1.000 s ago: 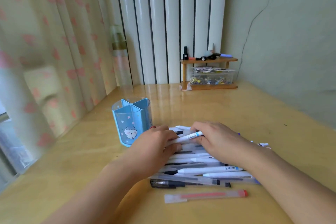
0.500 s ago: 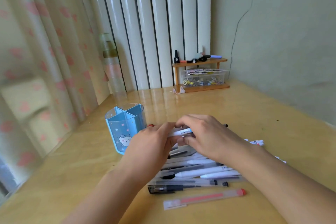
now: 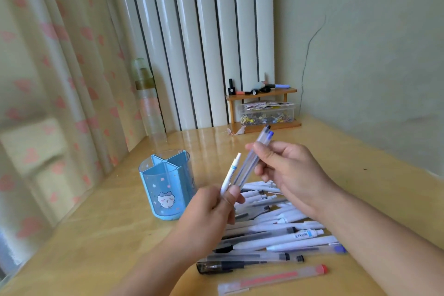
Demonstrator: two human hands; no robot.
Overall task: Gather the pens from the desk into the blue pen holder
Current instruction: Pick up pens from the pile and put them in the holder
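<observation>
Lifted off the pile since a second ago: left hand pinching a white pen, right hand gripping translucent pens (two, apparently). Blue pen holder at 9 o'clock of both, on the bench. Remaining pens spread below.
</observation>
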